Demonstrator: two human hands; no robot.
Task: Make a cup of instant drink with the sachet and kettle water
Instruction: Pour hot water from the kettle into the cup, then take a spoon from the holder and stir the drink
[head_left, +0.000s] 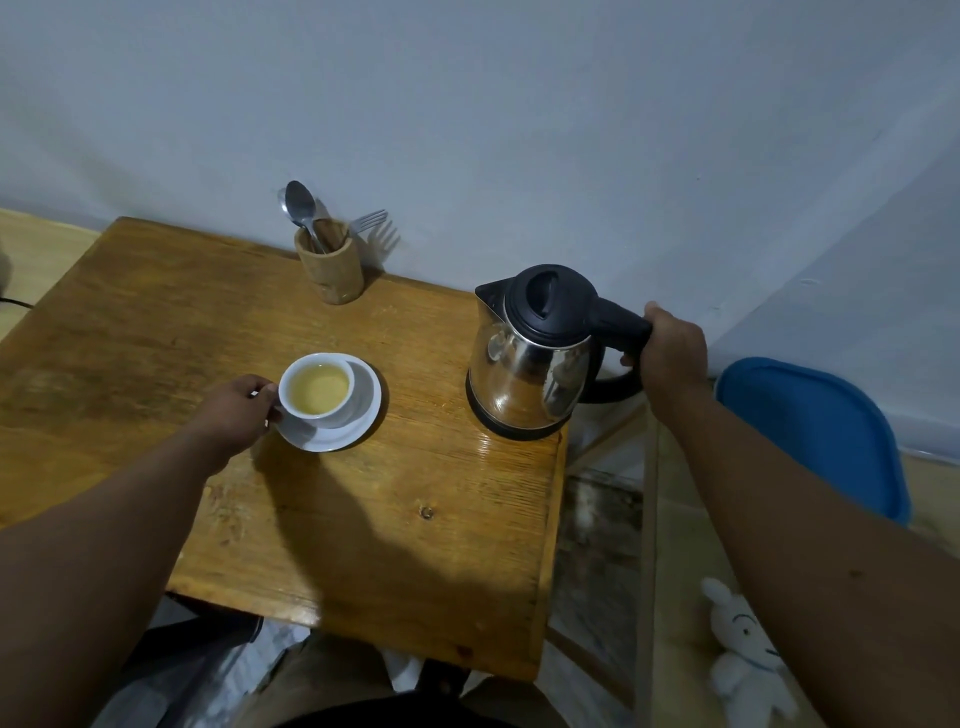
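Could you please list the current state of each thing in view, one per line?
Cup: upright on its saucer, holding pale yellow liquid.
Saucer: flat on the table.
Kettle: upright on the table, lid closed.
Left hand: gripping the cup at its side.
Right hand: closed on the kettle's handle.
Wooden holder: upright, with spoons and a fork standing in it.
Sachet: not in view.

Dim, soft wide-angle view, edges bowed; glare on kettle (530, 364), arm shadow across table (156, 322).
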